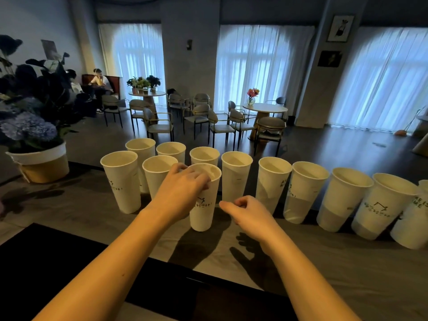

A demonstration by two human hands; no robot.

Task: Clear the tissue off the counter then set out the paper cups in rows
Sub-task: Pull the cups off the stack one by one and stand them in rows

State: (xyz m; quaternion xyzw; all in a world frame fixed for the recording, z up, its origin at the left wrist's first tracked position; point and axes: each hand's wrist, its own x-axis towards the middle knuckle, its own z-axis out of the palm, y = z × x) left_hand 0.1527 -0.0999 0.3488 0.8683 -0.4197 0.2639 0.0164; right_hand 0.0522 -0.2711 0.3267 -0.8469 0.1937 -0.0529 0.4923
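— Grey stone-look desk (69, 212) up front, a café room behind it with white-curtained windows (261, 63), round tables and grey chairs. What stands on the desk?

— Tall white paper cups (305, 191), all upright with open mouths; those whose insides show look empty. Three sit in a back row, more run in a nearer line out to the right edge.

— Any writing?

— Dark print on several: a small peaked line logo over a row of characters too small to read. The far-right cup (416, 218) shows the letters "ME", cut off.

— And the hands?

— The left hand (183, 191) holds the nearest white paper cup (203, 205) by its rim, fingers (201, 179) curled over the lip; that cup stands on the desk ahead of the line. The right hand (247, 212) hovers just beside it, its fingers loosely curled, holding nothing.

— Anything else?

— A white-and-tan pot of blue hydrangeas (39, 163) at the desk's left end.
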